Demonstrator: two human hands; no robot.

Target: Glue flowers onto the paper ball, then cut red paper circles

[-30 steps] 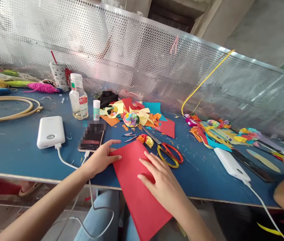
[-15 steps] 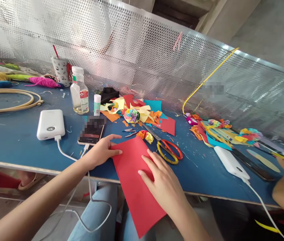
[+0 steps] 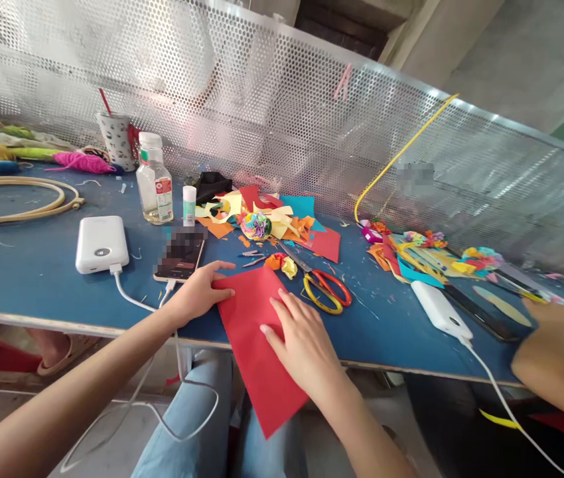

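A sheet of red paper (image 3: 255,345) lies partly on the blue table and hangs over its front edge above my lap. My left hand (image 3: 202,292) holds it at the upper left corner, thumb on top; the other fingers are partly hidden. Across the paper's right side, my right hand (image 3: 304,335) rests flat with its fingers stretched out. Scissors (image 3: 324,289) with red and yellow handles lie just beyond the paper. Beside them sits a crumpled orange and yellow paper piece (image 3: 282,263).
Behind are paper scraps (image 3: 302,206), a multicoloured paper ball (image 3: 256,226), a glue stick (image 3: 189,206) and a bottle (image 3: 155,186). A phone (image 3: 180,255) and power bank (image 3: 101,244) trail cables. At right, another person's arm (image 3: 555,352) is near a second power bank (image 3: 441,309).
The view has shifted slightly. The red paper's lower end has moved a little toward the table, and my right hand has moved slightly up and left with it.
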